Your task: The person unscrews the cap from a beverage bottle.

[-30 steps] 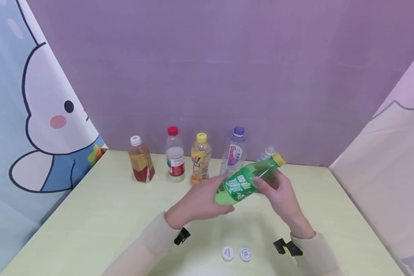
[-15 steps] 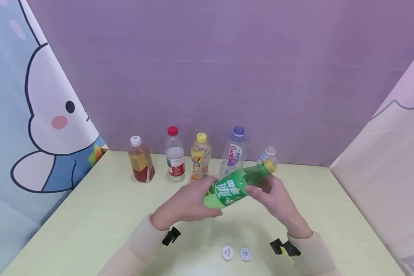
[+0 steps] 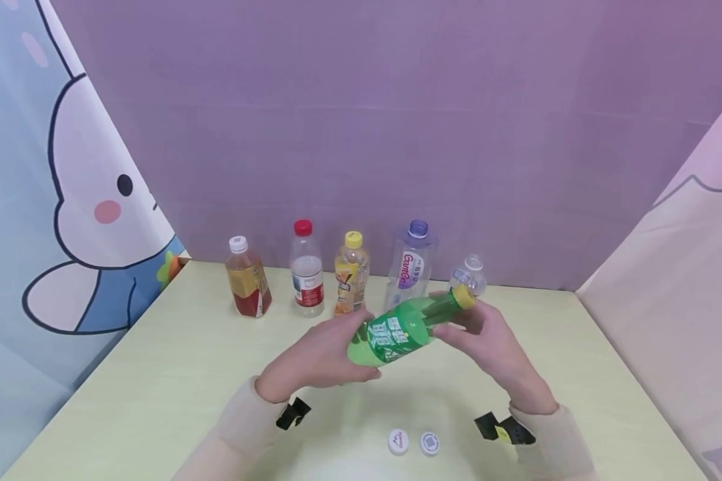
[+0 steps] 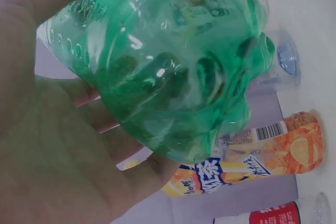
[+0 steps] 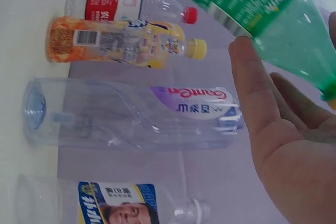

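A green plastic soda bottle (image 3: 397,331) with a yellow cap is held tilted above the table, its capped end raised to the right. My left hand (image 3: 321,351) grips it round the base, which fills much of the left wrist view (image 4: 178,72). My right hand (image 3: 496,344) is at the shoulder and neck, thumb on the near side and fingers partly hidden behind the bottle. In the right wrist view a digit of the right hand (image 5: 289,145) touches the bottle near the label's lower edge. Below lie two white bottle caps (image 3: 398,441) (image 3: 430,443).
Along the back stand an amber drink bottle (image 3: 249,280), a red-capped bottle (image 3: 307,274), a yellow-capped orange tea bottle (image 3: 351,277), a large clear uncapped bottle (image 3: 410,267) and a small clear bottle (image 3: 469,274). A purple curtain (image 3: 361,133) hangs behind the pale table (image 3: 174,374).
Both hands have moved the green bottle left and slightly down, toward the person. Its tilt is slightly less steep. The standing bottles and the two caps stay put.
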`<state>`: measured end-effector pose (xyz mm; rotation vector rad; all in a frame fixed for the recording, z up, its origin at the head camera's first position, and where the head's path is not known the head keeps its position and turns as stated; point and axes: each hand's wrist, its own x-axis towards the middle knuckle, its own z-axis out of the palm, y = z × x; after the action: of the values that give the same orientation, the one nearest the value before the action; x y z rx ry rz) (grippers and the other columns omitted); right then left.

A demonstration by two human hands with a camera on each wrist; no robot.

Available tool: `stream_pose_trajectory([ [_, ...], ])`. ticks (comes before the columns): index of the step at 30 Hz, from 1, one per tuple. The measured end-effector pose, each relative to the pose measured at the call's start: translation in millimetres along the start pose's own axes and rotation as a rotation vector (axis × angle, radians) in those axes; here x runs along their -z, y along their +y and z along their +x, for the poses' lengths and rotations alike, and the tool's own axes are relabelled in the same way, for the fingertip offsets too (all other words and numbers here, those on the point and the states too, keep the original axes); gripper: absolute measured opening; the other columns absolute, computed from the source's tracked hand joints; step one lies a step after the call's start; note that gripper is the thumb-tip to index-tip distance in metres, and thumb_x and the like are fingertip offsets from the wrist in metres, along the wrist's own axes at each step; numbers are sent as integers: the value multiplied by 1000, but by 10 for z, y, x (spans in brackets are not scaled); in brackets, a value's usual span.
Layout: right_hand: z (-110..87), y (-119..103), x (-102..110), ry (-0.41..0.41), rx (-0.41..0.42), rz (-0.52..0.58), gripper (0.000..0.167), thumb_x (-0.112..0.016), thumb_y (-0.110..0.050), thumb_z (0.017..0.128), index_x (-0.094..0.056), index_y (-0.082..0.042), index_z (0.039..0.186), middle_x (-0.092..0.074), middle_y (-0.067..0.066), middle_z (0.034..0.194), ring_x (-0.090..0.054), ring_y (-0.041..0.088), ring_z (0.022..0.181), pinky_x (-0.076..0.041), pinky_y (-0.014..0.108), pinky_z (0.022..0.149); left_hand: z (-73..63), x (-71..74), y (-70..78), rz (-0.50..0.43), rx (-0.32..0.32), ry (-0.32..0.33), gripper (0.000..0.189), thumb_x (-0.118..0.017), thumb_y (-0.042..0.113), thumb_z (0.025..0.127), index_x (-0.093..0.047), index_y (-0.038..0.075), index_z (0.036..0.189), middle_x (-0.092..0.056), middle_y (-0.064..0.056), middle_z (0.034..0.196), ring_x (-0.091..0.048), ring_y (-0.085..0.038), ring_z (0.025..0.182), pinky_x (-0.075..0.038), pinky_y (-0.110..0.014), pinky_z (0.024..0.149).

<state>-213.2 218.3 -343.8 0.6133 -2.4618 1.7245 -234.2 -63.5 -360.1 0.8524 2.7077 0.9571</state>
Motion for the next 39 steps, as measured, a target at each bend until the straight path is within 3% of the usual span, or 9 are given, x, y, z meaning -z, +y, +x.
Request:
stream_pose_trajectory([
  [6,-41,-65,153,62,29,12,53,-74,-2,90,-54,5,139,-69,12,121,-70,16,102,-59,31,85,-11,1,-42,6,8,12,72,-86,40,77,-52,18,136,-62,6,120,-58,-15,107,-52,-42,90],
  [12,-78,-118,236,121,95,60,45,-70,6,90,-57,8,133,-72,5,103,-72,18,84,-61,33,72,-23,26,-66,26,23,25,74,-86,41,77,-51,17,138,-63,3,121,-58,-17,107,-52,-44,89],
  [17,-83,-166,219,200,88,12,27,-66,-1,96,-65,6,123,-71,7,90,-66,20,67,-59,32,59,-23,35,-89,39,4,36,70,-87,39,77,-53,16,134,-63,4,119,-58,-17,105,-52,-44,89],
  [20,-89,-188,190,252,61,-4,20,-65,-7,99,-68,6,113,-69,10,82,-63,21,60,-57,33,53,-22,29,-103,53,-15,40,68,-87,36,77,-54,16,133,-64,4,118,-59,-17,105,-52,-44,89],
  [25,-93,-204,165,299,-33,-76,27,-67,-22,100,-71,4,102,-66,14,72,-60,24,52,-55,36,47,-21,14,-106,84,-30,43,68,-87,34,77,-55,16,135,-64,3,121,-59,-18,107,-51,-43,89],
  [32,-81,-219,143,271,-158,-136,31,-75,-30,94,-73,1,101,-65,12,71,-58,22,49,-54,37,44,-10,-3,-91,120,-41,34,70,-88,33,77,-57,15,136,-64,0,123,-58,-22,108,-50,-45,89],
  [39,-77,-219,100,227,-167,-187,31,-73,-29,95,-72,1,106,-65,12,77,-60,19,56,-54,33,49,-22,7,-102,126,-46,31,70,-89,32,77,-58,16,137,-64,0,124,-56,-20,111,-48,-46,92],
])
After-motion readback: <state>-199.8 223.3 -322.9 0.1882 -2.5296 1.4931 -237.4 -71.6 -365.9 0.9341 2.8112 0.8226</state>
